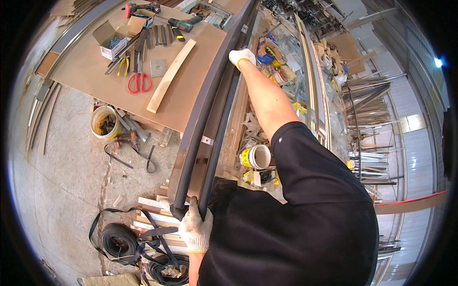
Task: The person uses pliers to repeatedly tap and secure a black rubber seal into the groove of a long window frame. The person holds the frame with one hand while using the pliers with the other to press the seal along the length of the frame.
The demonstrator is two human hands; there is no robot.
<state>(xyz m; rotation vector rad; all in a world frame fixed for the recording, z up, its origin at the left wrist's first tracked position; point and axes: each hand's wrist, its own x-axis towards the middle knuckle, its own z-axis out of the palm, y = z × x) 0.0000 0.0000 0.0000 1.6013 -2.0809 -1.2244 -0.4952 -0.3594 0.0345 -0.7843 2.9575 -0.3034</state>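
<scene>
A long dark brown metal profile (205,102) with black padded edges runs from near the lower middle up to the far edge. At its near end my left hand (194,231), in a white knit glove, is closed on the end, its fingers partly hidden. Farther up, my right hand (242,57), gloved in white too, is wrapped over the profile's right edge with the arm stretched out. A small silver plate (206,140) sits in the profile's channel between the hands. Black straps (155,232) hang beside my left hand.
Left stands a brown-topped table (81,81) with red-handled scissors (139,83), a wooden strip (171,76), a box of screws (112,42) and a green drill (185,24). Buckets (106,122) (256,157) stand low on both sides. Strap rolls (119,240) lie near left; racked lengths (367,105) line the right.
</scene>
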